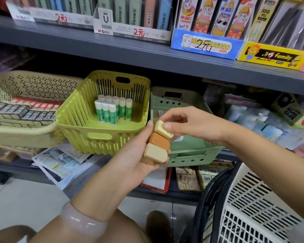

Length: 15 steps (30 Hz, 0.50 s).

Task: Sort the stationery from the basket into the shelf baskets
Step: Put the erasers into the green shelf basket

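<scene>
You have just one camera, and it sits on your head. It looks forward and a bit down, at a store shelf [147, 55] right in front of you. It is very near: your left hand [144, 155] and right hand [191, 125] meet in the middle of the picture. The wide lens bends the edges. A white basket [253, 207] fills the bottom right corner. No other view shares this scene.

Boxed pen packs [207, 21] on the upper shelf [112, 50] (handwritten price marks), papers [60, 163] below.
</scene>
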Tool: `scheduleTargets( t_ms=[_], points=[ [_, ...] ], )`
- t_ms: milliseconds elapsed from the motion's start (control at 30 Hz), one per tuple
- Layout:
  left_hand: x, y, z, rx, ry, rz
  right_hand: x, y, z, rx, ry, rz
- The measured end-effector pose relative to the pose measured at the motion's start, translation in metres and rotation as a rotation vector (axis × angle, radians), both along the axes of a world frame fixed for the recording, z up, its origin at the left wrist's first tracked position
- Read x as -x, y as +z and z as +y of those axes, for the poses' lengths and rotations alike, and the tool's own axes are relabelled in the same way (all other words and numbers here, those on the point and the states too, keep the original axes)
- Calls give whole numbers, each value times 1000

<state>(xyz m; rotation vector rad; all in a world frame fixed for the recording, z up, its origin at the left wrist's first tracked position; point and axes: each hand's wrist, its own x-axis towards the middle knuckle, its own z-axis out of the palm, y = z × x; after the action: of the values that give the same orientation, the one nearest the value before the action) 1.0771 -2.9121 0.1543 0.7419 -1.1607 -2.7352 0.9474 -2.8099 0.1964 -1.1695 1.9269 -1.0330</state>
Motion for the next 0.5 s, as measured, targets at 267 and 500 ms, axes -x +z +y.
scheduleTargets(
  t_ms=[267,500],
  points=[
    [0,-4,11,167,24,40,-9,2,6,-184,-197,-201],
    [-1,-3,12,141,22,36,6,2,-3,-27,-447,-398]
  ],
)
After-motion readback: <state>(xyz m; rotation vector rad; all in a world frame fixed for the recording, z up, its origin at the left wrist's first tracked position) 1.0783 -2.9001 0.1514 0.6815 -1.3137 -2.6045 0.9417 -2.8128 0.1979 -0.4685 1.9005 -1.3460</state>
